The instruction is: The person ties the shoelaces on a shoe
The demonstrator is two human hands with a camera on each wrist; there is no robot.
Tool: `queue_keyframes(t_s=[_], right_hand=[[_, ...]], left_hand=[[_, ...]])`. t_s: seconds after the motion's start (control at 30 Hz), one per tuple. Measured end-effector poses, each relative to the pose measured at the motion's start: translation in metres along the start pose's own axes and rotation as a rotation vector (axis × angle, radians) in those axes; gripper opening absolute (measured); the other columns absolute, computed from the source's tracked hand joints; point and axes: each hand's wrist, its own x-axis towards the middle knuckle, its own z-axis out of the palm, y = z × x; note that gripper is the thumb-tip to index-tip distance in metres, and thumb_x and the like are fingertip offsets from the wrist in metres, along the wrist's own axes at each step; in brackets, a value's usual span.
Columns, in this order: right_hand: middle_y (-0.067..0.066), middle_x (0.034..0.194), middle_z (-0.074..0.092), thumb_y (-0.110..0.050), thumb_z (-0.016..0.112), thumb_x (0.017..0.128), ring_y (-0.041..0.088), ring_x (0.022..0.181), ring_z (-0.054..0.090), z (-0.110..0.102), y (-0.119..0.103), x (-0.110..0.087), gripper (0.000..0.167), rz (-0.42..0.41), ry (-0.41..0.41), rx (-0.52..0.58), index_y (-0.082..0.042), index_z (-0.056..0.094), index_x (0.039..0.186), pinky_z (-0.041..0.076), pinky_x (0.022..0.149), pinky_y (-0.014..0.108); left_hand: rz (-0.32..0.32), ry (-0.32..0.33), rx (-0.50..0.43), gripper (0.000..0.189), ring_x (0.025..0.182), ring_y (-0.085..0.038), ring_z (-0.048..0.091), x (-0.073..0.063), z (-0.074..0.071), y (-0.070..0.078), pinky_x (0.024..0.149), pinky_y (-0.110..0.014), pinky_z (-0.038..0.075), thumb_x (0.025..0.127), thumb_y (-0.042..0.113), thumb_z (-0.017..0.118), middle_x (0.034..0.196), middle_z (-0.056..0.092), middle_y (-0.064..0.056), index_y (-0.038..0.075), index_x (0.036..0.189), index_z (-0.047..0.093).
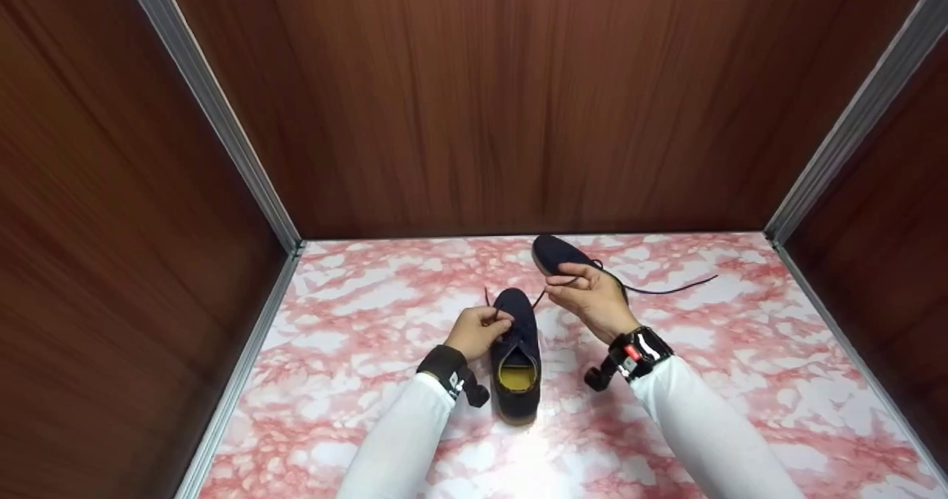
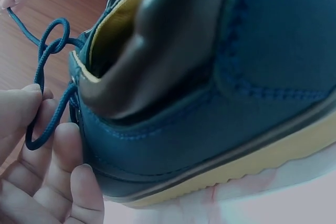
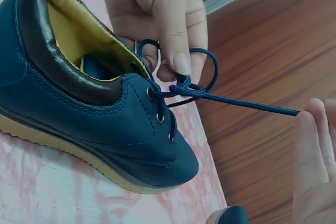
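Observation:
A dark blue lace-up shoe (image 1: 516, 404) with a yellow lining stands on the floor surface, toe pointing away. At its left side my left hand (image 1: 478, 330) pinches a loop of the shoelace (image 2: 48, 124) between thumb and fingers, close to the eyelets. To the right of the shoe, my right hand (image 1: 594, 303) holds the other stretch of lace (image 3: 252, 104) between thumb and fingertips, drawn out straight. In the right wrist view, the lace crosses and wraps round itself over the tongue, beside the left thumb (image 3: 181, 62).
A second dark blue shoe (image 1: 555, 253) lies behind the right hand, partly hidden by it, with a loose lace (image 1: 678, 289) trailing right. Brown wood-look panels (image 1: 474, 99) with grey metal corner strips (image 1: 222, 106) enclose the red-and-white marbled surface (image 1: 355, 321).

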Motion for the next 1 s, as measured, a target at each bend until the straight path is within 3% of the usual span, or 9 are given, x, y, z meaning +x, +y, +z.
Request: queue_keyframes(t_s=[0.2, 0.33, 0.43, 0.57, 0.67, 0.83, 1.0], right_hand=[[0.007, 0.095, 0.080, 0.012, 0.071, 0.091, 0.016, 0.092, 0.078, -0.001, 0.004, 0.000, 0.025, -0.001, 0.067, 0.009, 0.007, 0.067, 0.115, 0.063, 0.086, 0.029], [0.007, 0.093, 0.081, 0.008, 0.068, 0.095, 0.014, 0.087, 0.078, -0.003, 0.008, -0.001, 0.017, -0.023, 0.080, 0.021, 0.012, 0.069, 0.111, 0.064, 0.083, 0.029], [0.008, 0.099, 0.081, -0.004, 0.061, 0.104, 0.012, 0.080, 0.078, -0.005, 0.008, -0.002, 0.008, 0.002, 0.043, 0.011, 0.003, 0.062, 0.105, 0.065, 0.076, 0.029], [0.007, 0.100, 0.082, -0.026, 0.042, 0.113, 0.013, 0.074, 0.078, -0.007, 0.007, -0.003, 0.020, 0.068, -0.029, -0.018, -0.009, 0.043, 0.103, 0.064, 0.069, 0.028], [0.004, 0.089, 0.079, -0.032, 0.036, 0.114, 0.012, 0.069, 0.076, -0.007, 0.004, -0.003, 0.024, 0.074, -0.033, -0.038, -0.009, 0.039, 0.107, 0.063, 0.068, 0.028], [0.002, 0.080, 0.072, -0.028, 0.046, 0.113, 0.012, 0.066, 0.070, -0.008, 0.002, -0.002, 0.025, 0.042, 0.023, -0.027, -0.007, 0.053, 0.101, 0.062, 0.069, 0.028], [0.001, 0.093, 0.075, -0.012, 0.061, 0.106, 0.012, 0.081, 0.073, -0.013, 0.000, -0.003, 0.014, 0.021, 0.006, -0.077, -0.001, 0.065, 0.113, 0.063, 0.082, 0.027]], left_hand=[[-0.004, 0.008, -0.015, 0.016, 0.070, -0.010, 0.064, -0.001, 0.000, 0.002, 0.067, -0.018, 0.052, 0.099, 0.014, 0.071, 0.091, 0.077, -0.019, 0.001, 0.104, 0.079], [-0.017, 0.022, -0.049, 0.021, 0.071, -0.017, 0.068, -0.001, 0.000, 0.003, 0.074, -0.031, 0.061, 0.102, 0.017, 0.067, 0.094, 0.077, -0.021, -0.001, 0.103, 0.079], [-0.041, 0.031, -0.088, 0.023, 0.070, -0.016, 0.068, -0.001, 0.000, 0.003, 0.077, -0.039, 0.063, 0.104, 0.016, 0.064, 0.096, 0.077, -0.022, -0.002, 0.107, 0.078], [-0.087, 0.036, -0.145, 0.027, 0.070, -0.010, 0.066, -0.001, -0.001, 0.005, 0.075, -0.032, 0.062, 0.106, 0.019, 0.060, 0.099, 0.079, -0.022, -0.002, 0.112, 0.077], [-0.102, 0.042, -0.188, 0.031, 0.074, -0.019, 0.072, -0.001, -0.002, 0.007, 0.076, -0.035, 0.062, 0.107, 0.021, 0.058, 0.101, 0.078, -0.025, -0.003, 0.113, 0.076], [-0.101, 0.046, -0.231, 0.033, 0.085, -0.036, 0.077, -0.002, -0.003, 0.010, 0.080, -0.041, 0.064, 0.109, 0.019, 0.055, 0.104, 0.077, -0.030, -0.008, 0.114, 0.073], [-0.091, 0.057, -0.247, 0.032, 0.082, -0.025, 0.077, 0.000, -0.006, 0.011, 0.074, -0.031, 0.061, 0.109, 0.020, 0.055, 0.104, 0.078, -0.027, -0.007, 0.112, 0.073]])
